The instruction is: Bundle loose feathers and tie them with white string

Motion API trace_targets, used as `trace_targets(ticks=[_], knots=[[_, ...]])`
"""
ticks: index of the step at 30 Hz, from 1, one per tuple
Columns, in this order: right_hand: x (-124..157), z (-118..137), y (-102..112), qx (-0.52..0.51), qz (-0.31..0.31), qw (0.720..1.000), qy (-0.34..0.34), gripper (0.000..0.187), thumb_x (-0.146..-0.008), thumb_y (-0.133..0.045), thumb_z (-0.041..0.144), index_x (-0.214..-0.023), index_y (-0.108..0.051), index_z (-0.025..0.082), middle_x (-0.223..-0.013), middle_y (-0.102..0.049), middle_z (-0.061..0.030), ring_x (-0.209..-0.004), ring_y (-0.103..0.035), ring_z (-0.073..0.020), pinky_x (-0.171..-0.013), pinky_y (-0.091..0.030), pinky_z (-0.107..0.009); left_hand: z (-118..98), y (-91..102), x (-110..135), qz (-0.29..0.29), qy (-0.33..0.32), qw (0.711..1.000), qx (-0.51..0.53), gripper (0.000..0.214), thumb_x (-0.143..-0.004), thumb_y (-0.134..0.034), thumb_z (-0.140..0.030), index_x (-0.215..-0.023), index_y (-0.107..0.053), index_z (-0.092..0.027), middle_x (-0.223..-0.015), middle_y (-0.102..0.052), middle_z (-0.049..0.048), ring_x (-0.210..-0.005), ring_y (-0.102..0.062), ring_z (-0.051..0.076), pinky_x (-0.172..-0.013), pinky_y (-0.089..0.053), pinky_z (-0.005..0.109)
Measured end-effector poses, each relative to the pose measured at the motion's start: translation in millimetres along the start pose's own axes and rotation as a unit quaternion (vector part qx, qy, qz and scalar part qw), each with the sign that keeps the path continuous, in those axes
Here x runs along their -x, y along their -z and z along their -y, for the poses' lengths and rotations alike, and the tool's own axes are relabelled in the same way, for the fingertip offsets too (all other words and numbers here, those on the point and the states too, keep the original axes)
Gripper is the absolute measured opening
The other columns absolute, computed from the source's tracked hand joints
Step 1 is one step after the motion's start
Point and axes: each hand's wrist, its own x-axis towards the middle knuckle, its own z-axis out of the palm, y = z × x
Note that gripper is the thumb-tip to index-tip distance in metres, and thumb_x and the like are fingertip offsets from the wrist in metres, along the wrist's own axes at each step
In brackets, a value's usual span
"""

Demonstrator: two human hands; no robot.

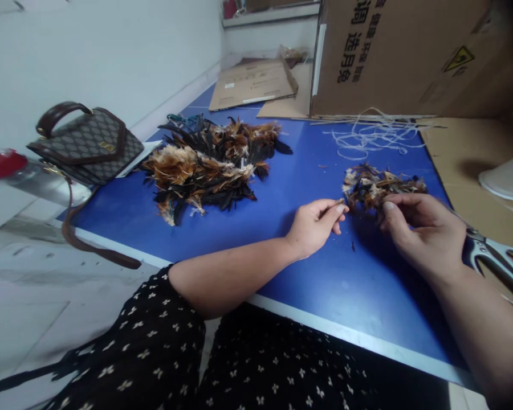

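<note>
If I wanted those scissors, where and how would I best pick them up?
Probably by the handles of the scissors, coming from the right: the open loops face that way, leaving gaps for fingers, while the blade end runs toward the right hand and is mostly hidden.

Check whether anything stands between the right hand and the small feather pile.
Nothing visible does. The right hand is at the near edge of the small feather pile, its fingertips overlapping it in this view. The scissors lie on the hand's far right side, and the white strings lie beyond the pile.
</note>
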Motion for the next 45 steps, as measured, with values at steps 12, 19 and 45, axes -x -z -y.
trace_targets(ticks=[12, 19, 45], knots=[[7, 15, -7, -0.14, 0.106, 0.981, -0.087, 0.027, -0.103, -0.087, 0.046, -0.118, -0.079, 0.025, -0.09, -0.085, -0.0055, -0.058, -0.072, -0.0144, -0.053, -0.064, -0.026, -4, -1.3, 2, 0.069, 0.083, 0.981, 0.16, 0.026, -0.096, -0.092, -0.038, -0.103, -0.085, -0.013, -0.087, -0.076, 0.0032, -0.079, -0.069, 0.011, -0.081, -0.055, 0.029], [10, 19, -10, -0.158, 0.161, 0.972, -0.066, 0.037, -0.106, -0.084, 0.04, -0.139, -0.076, 0.027, -0.096, -0.083, -0.0036, -0.065, -0.075, -0.0144, -0.058, -0.066, -0.026, -7, -2.8, 3, 0.083, 0.103, 0.969, 0.211, 0.029, -0.086, -0.101, -0.037, -0.098, -0.089, -0.014, -0.092, -0.079, 0.0048, -0.085, -0.07, 0.012, -0.085, -0.053, 0.03], [-3, 4, 5, 0.014, 0.094, 0.995, 0.038, 0.022, -0.106, -0.078, 0.043, -0.118, -0.089, 0.028, -0.12, -0.085, -0.0116, -0.093, -0.08, -0.0238, -0.082, -0.07, -0.04, -18, 4.8, -2, 0.09, 0.138, 0.971, 0.172, 0.02, -0.095, -0.093, -0.029, -0.097, -0.085, -0.012, -0.086, -0.079, 0.0053, -0.072, -0.069, 0.009, -0.077, -0.055, 0.027]])
